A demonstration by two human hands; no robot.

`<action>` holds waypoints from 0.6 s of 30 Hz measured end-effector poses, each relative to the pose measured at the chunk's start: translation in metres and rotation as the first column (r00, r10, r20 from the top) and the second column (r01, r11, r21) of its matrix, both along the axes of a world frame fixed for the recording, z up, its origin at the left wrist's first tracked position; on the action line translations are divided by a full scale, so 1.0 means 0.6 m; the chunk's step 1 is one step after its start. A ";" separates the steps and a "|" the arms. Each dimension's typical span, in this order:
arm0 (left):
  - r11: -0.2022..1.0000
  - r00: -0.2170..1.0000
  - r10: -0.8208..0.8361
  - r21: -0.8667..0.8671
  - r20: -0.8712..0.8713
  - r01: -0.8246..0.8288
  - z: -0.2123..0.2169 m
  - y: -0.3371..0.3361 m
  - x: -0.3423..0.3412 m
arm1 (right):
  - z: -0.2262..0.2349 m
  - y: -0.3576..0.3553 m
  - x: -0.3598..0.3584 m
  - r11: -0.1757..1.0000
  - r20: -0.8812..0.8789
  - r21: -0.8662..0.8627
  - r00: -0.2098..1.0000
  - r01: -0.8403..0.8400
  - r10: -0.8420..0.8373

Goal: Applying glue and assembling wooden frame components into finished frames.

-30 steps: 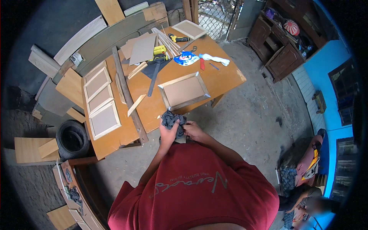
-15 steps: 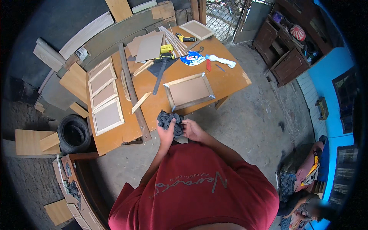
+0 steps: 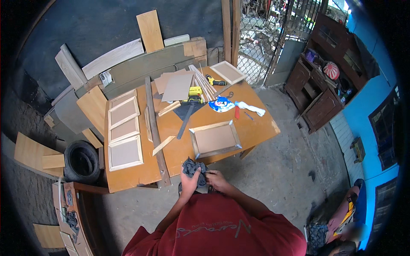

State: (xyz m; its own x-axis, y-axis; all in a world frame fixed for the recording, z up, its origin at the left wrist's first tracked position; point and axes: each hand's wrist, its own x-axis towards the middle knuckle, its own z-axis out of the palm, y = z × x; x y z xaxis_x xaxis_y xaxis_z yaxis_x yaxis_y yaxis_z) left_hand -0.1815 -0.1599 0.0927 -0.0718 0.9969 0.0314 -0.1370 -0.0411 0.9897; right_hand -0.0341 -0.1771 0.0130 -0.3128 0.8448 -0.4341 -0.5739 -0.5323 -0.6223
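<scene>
A crumpled dark grey cloth is held between my hands, just off the near edge of the orange-brown table. My left hand is closed round its left side, thumb across the front. The fingers of my right hand pinch its right edge. Right in front, on the table, lies a wooden frame with a brown panel and pale pieces at its corners. Left of that frame are a loose wood strip and a long dark wooden bar.
Several panelled frames line the table's left side. Toward the back lie a yellow-black power tool, a drill, brown boards, a blue-white packet and a white tube. Tyres stand left; a person is at lower right.
My view has tilted up, so the table and hands sit lower in the picture. Both hands still hold the cloth, whose bunched shape has shifted slightly.
</scene>
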 end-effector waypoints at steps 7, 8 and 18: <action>0.999 0.999 -0.047 0.014 -0.020 0.047 0.022 0.001 0.023 | -0.008 0.001 0.020 0.994 0.423 0.080 0.901 0.069 -0.096; 0.999 0.999 -0.042 0.012 -0.019 0.042 0.012 0.003 0.020 | 0.009 0.001 0.020 0.995 0.418 0.048 0.903 0.088 -0.100; 0.999 0.999 -0.039 -0.011 0.016 0.039 -0.004 0.023 0.007 | 0.073 -0.014 0.001 0.999 0.122 -0.009 0.992 -0.043 0.044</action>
State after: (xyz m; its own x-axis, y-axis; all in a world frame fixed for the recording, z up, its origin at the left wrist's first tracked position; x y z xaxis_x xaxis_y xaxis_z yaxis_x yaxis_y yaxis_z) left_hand -0.1774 -0.1462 0.0900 -0.0333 0.9993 0.0194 -0.1534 -0.0243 0.9879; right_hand -0.0334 -0.1858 0.0568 -0.2935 0.8286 -0.4767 -0.4697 -0.5593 -0.6831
